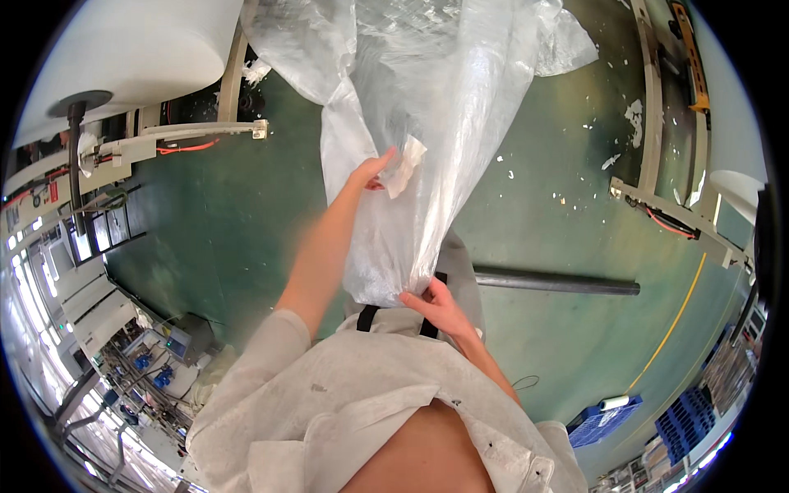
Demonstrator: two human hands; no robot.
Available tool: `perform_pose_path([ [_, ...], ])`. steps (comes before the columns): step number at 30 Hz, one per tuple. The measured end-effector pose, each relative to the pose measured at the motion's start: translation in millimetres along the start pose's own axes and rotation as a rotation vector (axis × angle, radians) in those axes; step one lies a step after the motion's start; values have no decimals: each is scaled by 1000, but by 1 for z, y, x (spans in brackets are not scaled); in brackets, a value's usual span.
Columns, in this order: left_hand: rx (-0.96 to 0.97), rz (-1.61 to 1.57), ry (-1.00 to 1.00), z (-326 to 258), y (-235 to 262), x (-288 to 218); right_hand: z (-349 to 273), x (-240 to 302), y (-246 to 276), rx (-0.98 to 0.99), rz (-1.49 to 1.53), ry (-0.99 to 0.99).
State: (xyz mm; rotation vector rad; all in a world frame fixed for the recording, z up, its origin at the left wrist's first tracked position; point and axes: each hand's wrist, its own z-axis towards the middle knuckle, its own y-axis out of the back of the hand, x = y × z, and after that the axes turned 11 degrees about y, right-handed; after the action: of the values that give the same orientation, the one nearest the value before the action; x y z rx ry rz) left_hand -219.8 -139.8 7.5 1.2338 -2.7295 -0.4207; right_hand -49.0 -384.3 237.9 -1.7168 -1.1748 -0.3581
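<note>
Head view: film extends from the upper edge down to the jacket. Right hand grips the film's lower edge, with the gathered material between thumb and fingers. Left hand is positioned over the film's middle, fingers curled; a pale scrap sits beside the thumb, grip indeterminable. Pipe lies on the floor, right of the film.

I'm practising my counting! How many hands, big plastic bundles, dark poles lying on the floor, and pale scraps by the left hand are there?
Bare hands (left hand, right hand): 2
Gathered translucent plastic sheeting bundle: 1
Long dark cylindrical pole: 1
Small crumpled off-white scrap: 1
Total: 5
</note>
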Motion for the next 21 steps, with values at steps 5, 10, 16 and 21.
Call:
perform_pose_path([
  [5,208,-178,-28,26,-19,3,3,3,-2,137,-142,44],
  [10,517,-525,-222,46,-39,-9,-6,6,2,174,-297,77],
  [16,164,-931,-412,-2,7,-38,-24,-14,41,-175,-300,30],
  [21,-4,-1054,-688,-40,88,-14,-12,-44,74,-356,-311,-15],
])
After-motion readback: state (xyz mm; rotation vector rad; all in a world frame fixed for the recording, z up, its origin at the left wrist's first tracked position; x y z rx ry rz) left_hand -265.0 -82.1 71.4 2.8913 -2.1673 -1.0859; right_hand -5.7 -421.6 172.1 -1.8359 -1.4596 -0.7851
